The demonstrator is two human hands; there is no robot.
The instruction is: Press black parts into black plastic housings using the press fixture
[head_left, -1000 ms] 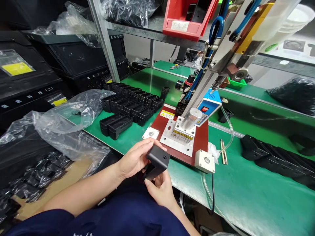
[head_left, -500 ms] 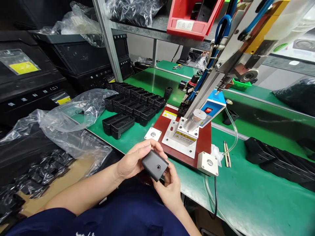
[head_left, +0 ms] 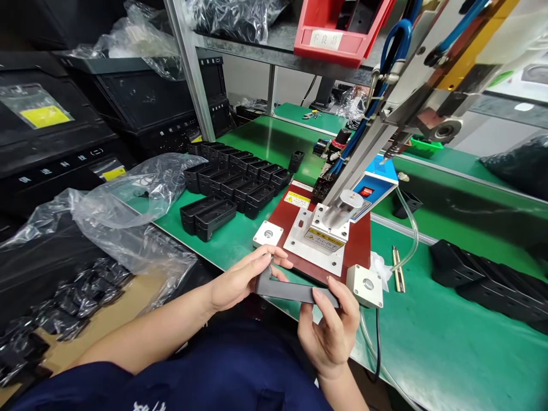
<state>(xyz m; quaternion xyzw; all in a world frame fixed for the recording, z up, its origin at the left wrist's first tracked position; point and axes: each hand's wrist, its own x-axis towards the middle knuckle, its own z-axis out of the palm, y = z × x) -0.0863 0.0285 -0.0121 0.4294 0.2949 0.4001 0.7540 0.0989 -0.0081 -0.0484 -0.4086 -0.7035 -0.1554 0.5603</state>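
A black plastic part (head_left: 287, 291) is held between both hands above the front edge of the green table. It lies lengthwise, with a long smooth side toward me and a raised end at the left. My left hand (head_left: 244, 277) grips the raised left end, fingers over its back. At the right end, my right hand (head_left: 329, 319) pinches the part between thumb and fingers. Just beyond the hands stands a press machine with a red-brown base (head_left: 357, 245), a metal cylinder (head_left: 345, 208) and two button boxes, the left one (head_left: 268, 234) and the right one (head_left: 365, 285).
Rows of black trays (head_left: 231, 180) stand at the back left of the green table (head_left: 428, 342). More black parts (head_left: 492, 285) line the right side. Clear plastic sheeting (head_left: 128, 200) hangs at the left. A red bin (head_left: 338, 45) sits on the shelf above. Two thin tools (head_left: 398, 269) lie by a hose.
The black part has turned from end-on to lengthwise, showing its long side. My right hand has moved right to its far end, while my left hand stays at the left end.
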